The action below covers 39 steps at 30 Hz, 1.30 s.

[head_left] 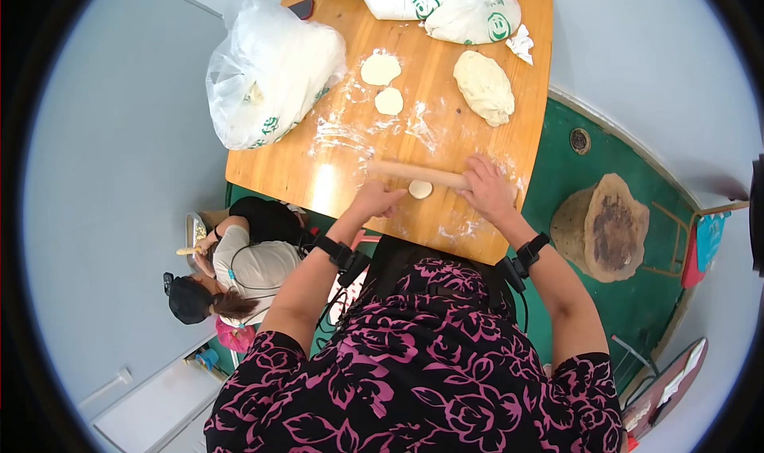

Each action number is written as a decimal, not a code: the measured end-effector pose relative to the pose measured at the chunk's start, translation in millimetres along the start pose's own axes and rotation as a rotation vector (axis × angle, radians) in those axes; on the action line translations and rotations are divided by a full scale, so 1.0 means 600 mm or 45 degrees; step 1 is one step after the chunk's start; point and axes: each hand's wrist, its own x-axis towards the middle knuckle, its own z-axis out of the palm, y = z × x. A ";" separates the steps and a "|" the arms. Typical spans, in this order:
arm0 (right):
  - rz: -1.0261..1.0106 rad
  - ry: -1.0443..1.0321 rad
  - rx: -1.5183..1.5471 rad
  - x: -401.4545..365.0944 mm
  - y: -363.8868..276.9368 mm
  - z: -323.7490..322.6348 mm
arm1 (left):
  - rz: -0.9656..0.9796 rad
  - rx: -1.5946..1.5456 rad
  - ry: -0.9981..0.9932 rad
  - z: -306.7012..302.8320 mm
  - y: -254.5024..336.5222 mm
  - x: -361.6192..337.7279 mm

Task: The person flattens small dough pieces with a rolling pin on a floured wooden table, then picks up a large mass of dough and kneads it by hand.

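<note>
A wooden rolling pin (418,173) lies across the floured table, its right end in the grip of my right hand (487,189). Just below the pin sits a small round piece of dough (420,189). My left hand (376,201) is to the left of that piece, index finger pointing toward it and the other fingers curled; whether it pinches anything is too small to tell. Farther up the table are two flattened dough rounds, one (380,69) above the other (389,101). A large lump of dough (484,88) rests at the right.
On the wooden table (278,169), a large plastic bag (274,71) stands at left and two white bags (473,14) at the back, near a dark phone (302,8). A co-worker (263,266) sits at lower left. A wood stump (614,229) stands at right.
</note>
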 end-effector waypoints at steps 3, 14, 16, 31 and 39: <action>0.115 0.055 0.071 -0.004 -0.008 0.004 | -0.009 -0.225 0.028 0.034 -0.006 0.024; 0.173 0.180 0.159 -0.071 0.024 -0.047 | 0.585 0.329 0.070 0.029 0.033 0.115; 0.084 0.151 0.137 -0.082 0.025 -0.052 | 0.493 0.066 -0.102 0.001 0.037 0.146; 0.011 -0.113 -0.346 0.014 -0.002 -0.006 | 0.612 0.877 -0.030 0.024 0.071 0.119; 0.008 -0.217 -0.269 -0.022 -0.021 -0.002 | 0.525 0.785 0.081 0.024 0.074 0.122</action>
